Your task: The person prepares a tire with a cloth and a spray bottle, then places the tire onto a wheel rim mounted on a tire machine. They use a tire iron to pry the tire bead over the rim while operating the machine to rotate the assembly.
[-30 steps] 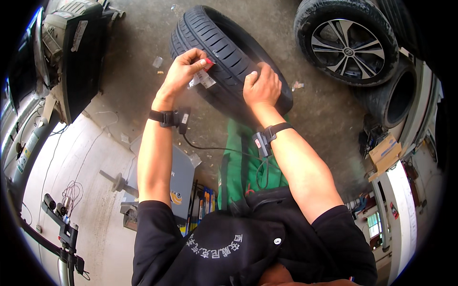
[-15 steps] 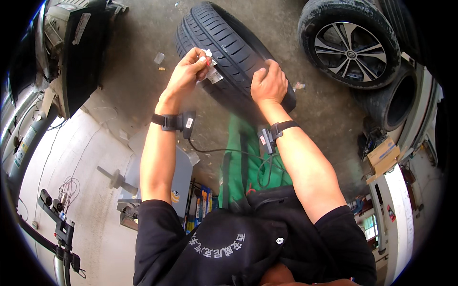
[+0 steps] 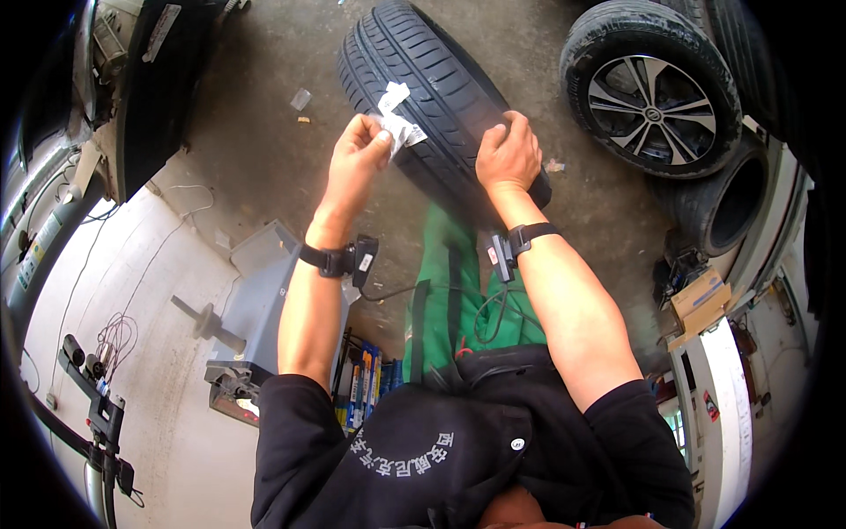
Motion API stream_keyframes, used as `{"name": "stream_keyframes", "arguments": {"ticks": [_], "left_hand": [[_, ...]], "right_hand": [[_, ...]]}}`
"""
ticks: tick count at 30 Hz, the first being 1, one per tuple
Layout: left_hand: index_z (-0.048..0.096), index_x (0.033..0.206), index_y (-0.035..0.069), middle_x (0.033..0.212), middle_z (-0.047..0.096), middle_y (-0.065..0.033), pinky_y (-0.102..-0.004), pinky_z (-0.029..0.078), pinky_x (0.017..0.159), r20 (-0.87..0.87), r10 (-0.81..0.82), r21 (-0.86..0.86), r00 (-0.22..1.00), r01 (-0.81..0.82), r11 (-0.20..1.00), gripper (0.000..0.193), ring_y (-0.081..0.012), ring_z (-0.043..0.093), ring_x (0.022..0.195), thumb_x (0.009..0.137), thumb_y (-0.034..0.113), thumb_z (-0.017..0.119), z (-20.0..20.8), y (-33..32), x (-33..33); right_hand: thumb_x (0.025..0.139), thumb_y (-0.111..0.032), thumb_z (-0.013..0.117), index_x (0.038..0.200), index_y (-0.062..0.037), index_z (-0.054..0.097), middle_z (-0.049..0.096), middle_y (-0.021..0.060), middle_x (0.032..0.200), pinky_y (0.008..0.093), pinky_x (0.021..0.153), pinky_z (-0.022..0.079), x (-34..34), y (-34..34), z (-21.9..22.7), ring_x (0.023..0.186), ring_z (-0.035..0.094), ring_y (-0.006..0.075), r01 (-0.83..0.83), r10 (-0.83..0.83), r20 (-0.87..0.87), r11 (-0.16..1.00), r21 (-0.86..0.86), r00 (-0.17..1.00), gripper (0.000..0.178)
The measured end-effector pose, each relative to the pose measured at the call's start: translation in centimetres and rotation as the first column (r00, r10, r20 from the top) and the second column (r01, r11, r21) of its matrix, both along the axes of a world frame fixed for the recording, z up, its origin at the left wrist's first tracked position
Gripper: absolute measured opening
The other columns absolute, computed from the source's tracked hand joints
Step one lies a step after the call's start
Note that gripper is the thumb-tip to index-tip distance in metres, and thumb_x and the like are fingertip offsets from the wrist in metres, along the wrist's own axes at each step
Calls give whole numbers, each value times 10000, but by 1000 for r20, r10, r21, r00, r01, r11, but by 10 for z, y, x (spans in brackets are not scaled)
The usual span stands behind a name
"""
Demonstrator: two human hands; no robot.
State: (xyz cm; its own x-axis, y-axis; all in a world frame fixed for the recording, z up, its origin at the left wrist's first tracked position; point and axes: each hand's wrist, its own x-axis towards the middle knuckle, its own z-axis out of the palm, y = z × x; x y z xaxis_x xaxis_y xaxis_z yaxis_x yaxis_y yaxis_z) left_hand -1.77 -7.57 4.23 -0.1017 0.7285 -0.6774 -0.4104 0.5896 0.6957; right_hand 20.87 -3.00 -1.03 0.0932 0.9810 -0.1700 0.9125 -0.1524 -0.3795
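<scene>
A black tire (image 3: 419,75) stands on the floor in front of me, leaning, its grooved tread towards me. My left hand (image 3: 359,159) pinches a white paper label (image 3: 398,130) between thumb and fingers beside the tread. The label is crumpled and partly curled up; whether some of it still sticks to the rubber I cannot tell. My right hand (image 3: 509,159) grips the tire's right edge, its fingertips hidden beyond the rim.
A wheel with a spoked alloy rim (image 3: 652,110) rests at the upper right on another bare tire (image 3: 736,198). Cardboard boxes (image 3: 699,298) are below them. A grey machine with a shaft (image 3: 256,295) stands at left. Small scraps (image 3: 300,99) lie on the floor.
My left hand has pulled back towards me with the label, and more of the white paper now shows above the fingers. My right hand keeps its hold on the tire.
</scene>
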Motion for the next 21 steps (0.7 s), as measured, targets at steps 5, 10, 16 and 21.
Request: {"name": "stream_keyframes", "arguments": {"ticks": [5,10,16,21], "left_hand": [[472,848,101,753,472,27,-216,342,574,-183,-15,26,983,20,999,169,-60,420,629,954,42,590,7,-9,23],[497,875,91,768,523,27,-216,357,580,-111,-60,-40,992,56,998,173,-57,444,650,954,118,649,43,-30,43],[547,999,52,852,613,-14,-224,415,564,28,55,-95,998,-53,994,153,-83,512,630,929,104,673,95,-9,30],[603,1024,13,729,533,42,-194,315,492,57,127,-248,990,-109,963,87,-29,404,528,951,59,616,40,47,-31]], "right_hand": [[861,-277,523,1127,-83,592,678,151,1049,500,889,458,8,-3,-1,1003,620,378,-11,11,-19,1000,-25,1000,336],[861,-277,528,1124,-84,591,680,156,1041,498,886,460,3,0,1,1001,619,382,-14,14,-13,1000,2,1000,333],[870,-289,526,1114,-79,591,689,154,1033,505,891,458,-11,17,0,1006,626,375,19,-19,17,999,-28,1000,328],[872,-285,520,1126,-76,594,688,147,1055,503,899,455,-11,15,0,1007,629,369,5,-5,26,1000,-29,1000,337]]}}
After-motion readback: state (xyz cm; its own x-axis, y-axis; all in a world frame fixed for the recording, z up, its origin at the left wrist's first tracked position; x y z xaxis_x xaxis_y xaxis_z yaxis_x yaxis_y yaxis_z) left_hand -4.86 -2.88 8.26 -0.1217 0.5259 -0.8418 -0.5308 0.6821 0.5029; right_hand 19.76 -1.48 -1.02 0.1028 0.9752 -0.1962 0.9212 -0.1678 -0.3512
